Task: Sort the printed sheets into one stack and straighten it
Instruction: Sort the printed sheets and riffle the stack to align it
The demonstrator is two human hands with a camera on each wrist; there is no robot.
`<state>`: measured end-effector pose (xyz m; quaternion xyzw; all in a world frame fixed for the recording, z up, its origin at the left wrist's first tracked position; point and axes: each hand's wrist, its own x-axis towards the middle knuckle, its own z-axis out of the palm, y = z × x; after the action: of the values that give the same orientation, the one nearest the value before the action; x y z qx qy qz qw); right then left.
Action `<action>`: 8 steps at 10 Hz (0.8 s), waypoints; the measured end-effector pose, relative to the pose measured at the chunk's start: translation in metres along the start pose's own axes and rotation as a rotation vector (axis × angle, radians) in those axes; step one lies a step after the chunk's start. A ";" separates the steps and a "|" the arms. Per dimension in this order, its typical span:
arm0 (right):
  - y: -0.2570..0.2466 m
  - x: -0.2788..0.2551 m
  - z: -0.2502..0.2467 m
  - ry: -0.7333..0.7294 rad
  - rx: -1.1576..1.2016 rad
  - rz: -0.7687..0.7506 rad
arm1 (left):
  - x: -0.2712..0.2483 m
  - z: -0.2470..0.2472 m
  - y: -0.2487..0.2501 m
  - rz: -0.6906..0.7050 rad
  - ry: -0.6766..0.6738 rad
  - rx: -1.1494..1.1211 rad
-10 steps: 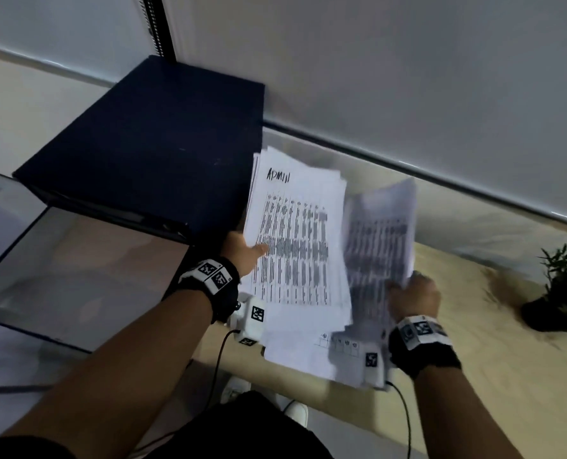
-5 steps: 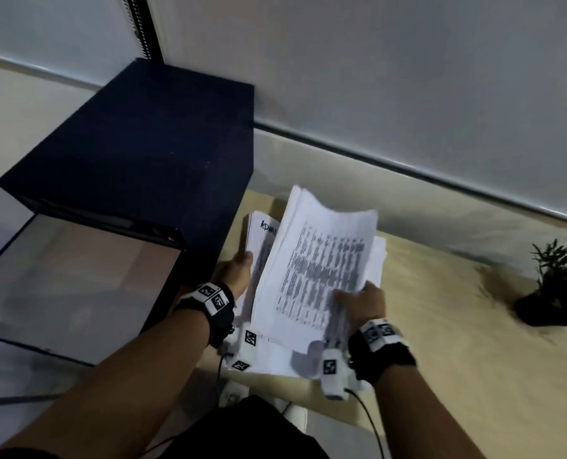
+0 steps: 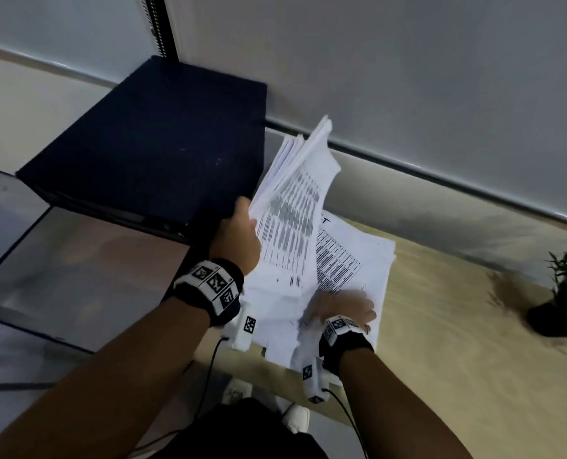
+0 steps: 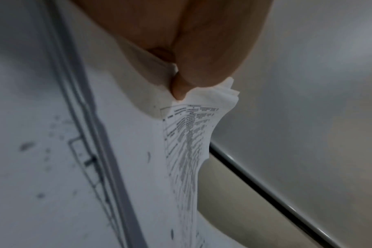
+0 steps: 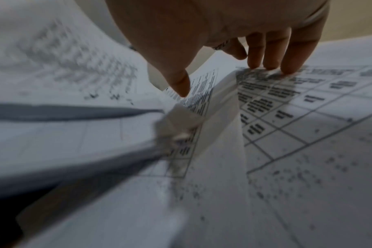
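A thick bundle of printed sheets [image 3: 292, 210] stands tilted up off the table, gripped at its lower left edge by my left hand [image 3: 240, 226]. The left wrist view shows the fingers [image 4: 181, 87] pinching the bundle's [image 4: 187, 142] crumpled edge. More printed sheets [image 3: 358, 260] lie flat and fanned on the wooden table [image 3: 457, 326]. My right hand [image 3: 345, 304], blurred, rests on their near edge. Seen from the right wrist, the fingertips [image 5: 270, 64] touch a flat sheet [image 5: 297, 109] with a printed table, the thumb [image 5: 181, 85] apart on a curled sheet beside it.
A dark blue box [image 3: 149, 144] stands just left of the sheets, against the wall. A small dark potted plant [image 3: 563, 299] sits at the table's far right. A glass surface [image 3: 77, 270] lies lower left. Bare wood stretches between the sheets and the plant.
My left hand has swung its bundle up to a steep tilt. The sheets that my right hand held up now lie flat on the table, and that hand has dropped onto them.
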<state>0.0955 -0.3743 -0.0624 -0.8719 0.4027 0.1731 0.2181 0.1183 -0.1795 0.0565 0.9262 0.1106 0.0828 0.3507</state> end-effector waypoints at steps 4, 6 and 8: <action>-0.001 0.018 0.007 -0.116 0.033 -0.052 | 0.018 -0.020 0.007 0.002 0.124 -0.080; 0.000 0.011 0.020 -0.069 0.035 -0.086 | 0.017 -0.021 0.009 -0.006 0.118 -0.079; 0.016 0.026 -0.003 -0.104 -0.020 -0.037 | 0.015 -0.021 0.014 -0.016 0.113 -0.100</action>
<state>0.0994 -0.4009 -0.0764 -0.8713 0.3726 0.2183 0.2332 0.1300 -0.1722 0.0824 0.9004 0.1335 0.1377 0.3905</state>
